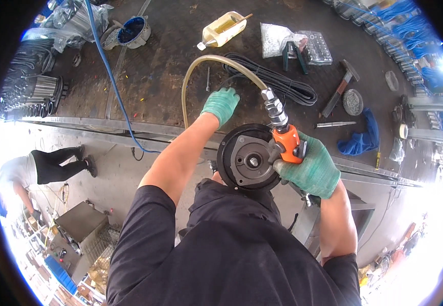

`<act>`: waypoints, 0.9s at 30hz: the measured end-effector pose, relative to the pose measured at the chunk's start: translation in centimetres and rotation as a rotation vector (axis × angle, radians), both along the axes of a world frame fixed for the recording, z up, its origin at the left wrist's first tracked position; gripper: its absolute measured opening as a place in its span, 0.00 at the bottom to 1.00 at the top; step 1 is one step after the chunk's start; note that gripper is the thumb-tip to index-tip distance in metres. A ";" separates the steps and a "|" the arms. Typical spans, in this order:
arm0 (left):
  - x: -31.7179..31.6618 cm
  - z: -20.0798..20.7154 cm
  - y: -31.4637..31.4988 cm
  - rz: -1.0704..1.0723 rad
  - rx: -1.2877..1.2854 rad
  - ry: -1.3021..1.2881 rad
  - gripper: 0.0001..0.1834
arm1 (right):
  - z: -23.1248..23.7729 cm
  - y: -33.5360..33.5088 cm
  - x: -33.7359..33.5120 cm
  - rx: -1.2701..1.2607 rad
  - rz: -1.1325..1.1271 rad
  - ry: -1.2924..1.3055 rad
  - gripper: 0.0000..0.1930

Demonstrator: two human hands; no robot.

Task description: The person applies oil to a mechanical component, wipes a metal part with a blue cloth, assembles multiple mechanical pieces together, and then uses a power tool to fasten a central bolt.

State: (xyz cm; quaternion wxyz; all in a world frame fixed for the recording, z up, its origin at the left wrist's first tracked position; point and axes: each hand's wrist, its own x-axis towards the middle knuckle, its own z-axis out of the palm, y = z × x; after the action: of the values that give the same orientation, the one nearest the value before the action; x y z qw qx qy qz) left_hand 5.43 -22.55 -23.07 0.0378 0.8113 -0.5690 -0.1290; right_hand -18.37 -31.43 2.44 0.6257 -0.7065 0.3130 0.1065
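My right hand (315, 166), in a green glove, is wrapped round an orange air tool (286, 144). A metal coupling (275, 109) joins the tool to a yellowish hose (195, 66) that loops over the bench. The tool overlaps the right side of a dark round metal housing (252, 162), whose shaft hub faces up at the bench's near edge. My left hand (221, 106), also green-gloved, is over the bench up and left of the housing, fingers slightly bent and apart, with nothing seen in it. Just beyond it lie a thin metal rod (208, 79) and a coiled black cable (277, 81).
On the workbench (155, 97) are a plastic bottle (225, 29), a blue-lined pot (134, 31), bagged parts (295, 43), a hammer (339, 89) and a blue cloth (361, 137). A blue hose (106, 66) crosses the left side. Another person (43, 171) is at the far left.
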 end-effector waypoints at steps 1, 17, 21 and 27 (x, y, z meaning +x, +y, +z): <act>-0.1 -0.1 0.1 0.001 0.000 -0.004 0.12 | 0.3 0.1 0.1 -0.031 0.013 0.018 0.19; -0.8 1.2 0.2 0.088 0.070 0.076 0.12 | 0.5 0.2 -0.3 0.017 0.005 0.005 0.26; -0.1 -2.4 1.0 0.191 -0.197 0.154 0.10 | 0.0 0.1 -0.2 0.012 0.014 0.004 0.24; -1.4 7.0 6.5 0.555 -0.749 0.767 0.10 | 0.1 -0.4 -0.8 0.161 -0.006 -0.002 0.22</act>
State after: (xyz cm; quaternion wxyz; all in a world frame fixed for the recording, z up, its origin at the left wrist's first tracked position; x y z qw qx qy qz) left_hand 3.99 -16.05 -16.10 0.5556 0.7567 -0.2886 -0.1884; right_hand -19.18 -31.80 2.56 0.6812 -0.6530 0.3051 0.1287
